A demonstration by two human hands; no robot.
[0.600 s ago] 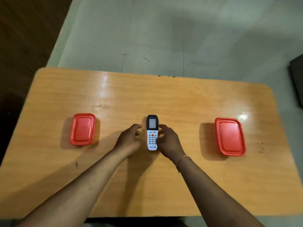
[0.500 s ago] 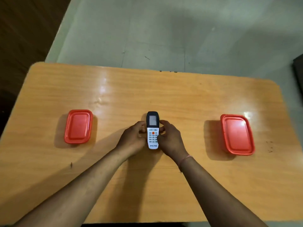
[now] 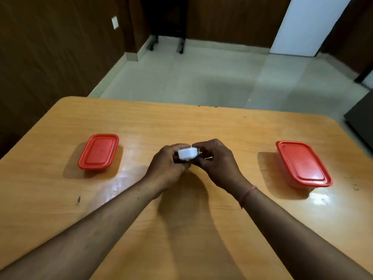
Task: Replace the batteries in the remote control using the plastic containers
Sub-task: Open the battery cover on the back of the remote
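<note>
The remote control (image 3: pixel 187 154) is pinched end-on between the fingers of the left hand (image 3: pixel 168 168) and right hand (image 3: pixel 217 164). Both red containers (image 3: pixel 98 151) (image 3: pixel 302 163) are seen lidded outboard; battery swapping is judged barely begun.

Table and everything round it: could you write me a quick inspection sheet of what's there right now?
Surface: orange wooden table, glossy, a few dark marks.
Job's things: white remote control held above the table in both hands; left red-lidded container and right red-lidded container, both closed.
Clutter: nothing seen.
Hands: left hand and right hand both grip the remote; fingers curl over its end.
Cables: nothing seen.
Surroundings: pale tiled floor, dark wood-panelled walls.
</note>
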